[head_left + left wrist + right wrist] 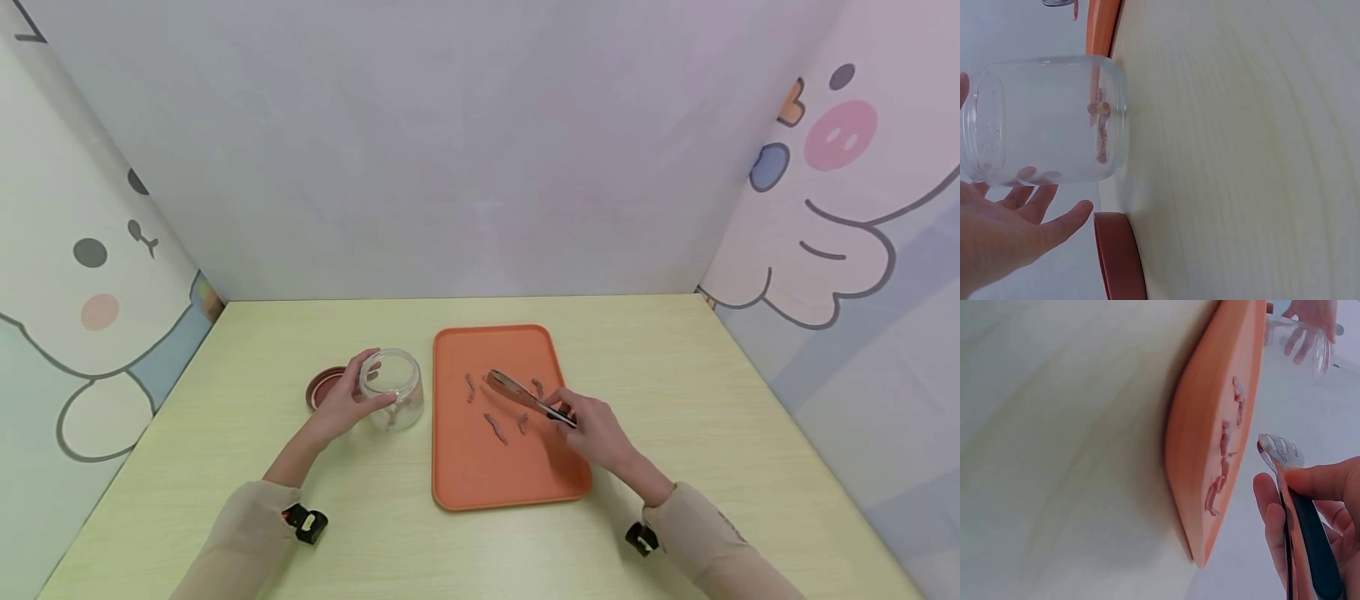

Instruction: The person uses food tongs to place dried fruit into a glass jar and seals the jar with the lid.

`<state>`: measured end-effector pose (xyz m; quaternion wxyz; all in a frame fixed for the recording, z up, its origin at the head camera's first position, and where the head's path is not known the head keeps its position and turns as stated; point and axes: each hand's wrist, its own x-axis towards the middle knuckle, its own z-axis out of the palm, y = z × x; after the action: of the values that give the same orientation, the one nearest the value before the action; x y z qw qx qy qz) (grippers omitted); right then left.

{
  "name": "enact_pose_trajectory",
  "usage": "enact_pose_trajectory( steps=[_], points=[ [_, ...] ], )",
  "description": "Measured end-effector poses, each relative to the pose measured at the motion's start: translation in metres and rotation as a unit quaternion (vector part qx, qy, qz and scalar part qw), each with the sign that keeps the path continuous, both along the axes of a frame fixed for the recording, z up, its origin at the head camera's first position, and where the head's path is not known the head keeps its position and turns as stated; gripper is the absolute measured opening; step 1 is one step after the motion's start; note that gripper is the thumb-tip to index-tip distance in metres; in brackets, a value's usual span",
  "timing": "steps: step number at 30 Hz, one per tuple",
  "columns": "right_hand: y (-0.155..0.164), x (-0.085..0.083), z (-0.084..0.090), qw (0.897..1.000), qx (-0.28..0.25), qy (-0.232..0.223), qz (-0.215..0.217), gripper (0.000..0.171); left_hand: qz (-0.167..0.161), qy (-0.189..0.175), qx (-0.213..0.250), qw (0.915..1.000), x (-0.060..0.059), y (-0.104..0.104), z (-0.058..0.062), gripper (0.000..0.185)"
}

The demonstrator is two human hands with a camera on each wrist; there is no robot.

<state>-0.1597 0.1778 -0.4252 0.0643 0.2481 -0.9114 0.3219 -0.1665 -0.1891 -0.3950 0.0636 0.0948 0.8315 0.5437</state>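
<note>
1. Head view: An orange tray lies on the table and serves as landmark. To its left stands a glass jar, its mouth uncovered; the person's left hand grips it near the rim, thumb on the near side and fingers beyond, probably to steady it. The lid lies farther left of the tray, on the other side of the jar, perhaps put there to free the mouth while staying within reach. Over the tray's right half, the right hand pinches a pair of tongs by the handles, the metal heads pointing back toward the jar side. Brownish strips lie scattered on the tray, well apart, which likely makes each one easy to pick singly.

2. Left wrist view: The jar appears to rest its base on the table beside the tray, with a few more pieces at its bottom. The little finger is spread away from the glass. A reddish strip hangs by the tongs' tip (seemingly pinched there, though the view cuts it off).

3. Right wrist view: Thumb and fingers press the two handles close together above the tray, a grip that seems suited to small, soft bits.
</note>
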Motion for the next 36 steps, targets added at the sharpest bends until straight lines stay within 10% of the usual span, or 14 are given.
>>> enact_pose_trajectory(
  steps=[36],
  points=[
    [-0.022, -0.001, 0.065, 0.995, -0.046, 0.070, 0.052, 0.024, -0.001, -0.007, 0.006, 1.0000, 0.001, 0.001, 0.001, 0.075]
  ],
)
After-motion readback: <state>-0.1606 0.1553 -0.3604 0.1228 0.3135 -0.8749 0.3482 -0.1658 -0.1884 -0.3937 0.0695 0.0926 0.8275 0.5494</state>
